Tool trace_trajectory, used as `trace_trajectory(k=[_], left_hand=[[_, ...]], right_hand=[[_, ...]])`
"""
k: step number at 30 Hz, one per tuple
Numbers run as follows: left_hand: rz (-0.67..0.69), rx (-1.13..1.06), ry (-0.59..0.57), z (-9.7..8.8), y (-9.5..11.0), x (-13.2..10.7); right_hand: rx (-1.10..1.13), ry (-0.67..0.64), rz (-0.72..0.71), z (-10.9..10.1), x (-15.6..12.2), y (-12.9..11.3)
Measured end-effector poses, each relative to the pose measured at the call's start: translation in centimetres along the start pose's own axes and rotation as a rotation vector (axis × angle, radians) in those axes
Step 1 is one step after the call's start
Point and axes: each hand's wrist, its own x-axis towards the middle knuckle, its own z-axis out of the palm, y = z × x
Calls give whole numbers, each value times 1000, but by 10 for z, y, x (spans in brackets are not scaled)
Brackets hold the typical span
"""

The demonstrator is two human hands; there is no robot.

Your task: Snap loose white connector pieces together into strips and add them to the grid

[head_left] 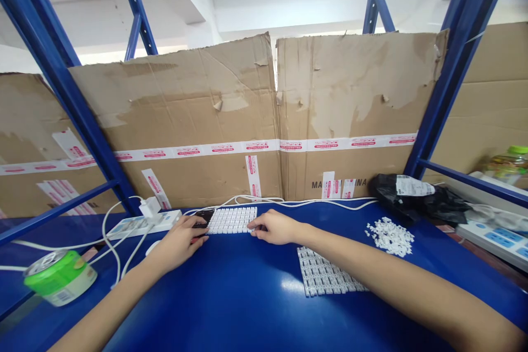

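A block of small white plastic pieces in neat rows [232, 220] lies at the back of the blue table. My left hand [180, 242] is at its left end, thumb and fingers apart, fingertips at or very near the edge. Partly behind those fingers is a dark flat item [203, 215]; a bit of red shows under the hand. My right hand [274, 226] is closed at the block's right end, thumb and forefinger pinching its near corner. Under my right forearm lies a larger grid of white pieces [325, 275], partly hidden by the arm.
A heap of loose white pieces [390, 236] lies to the right, before a black plastic bag [406, 198]. At left are a power strip [169, 221] with plugged cables and a green can [60, 278]. Cardboard [198, 121] walls the back between blue posts.
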Motion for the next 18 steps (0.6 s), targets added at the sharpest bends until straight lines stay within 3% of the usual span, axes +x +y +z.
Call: trace_trajectory(k=[6,10,18], left_hand=[[-12,34,-37,-3,3,2],[-40,18,23,-9,11,4],[-26,-28,47,-12,61,31]], right_hand=[[-35,18,-25,1,0,3],[-19,6,-30,-8,-5,1],[9,50,44,-42,-45,6]])
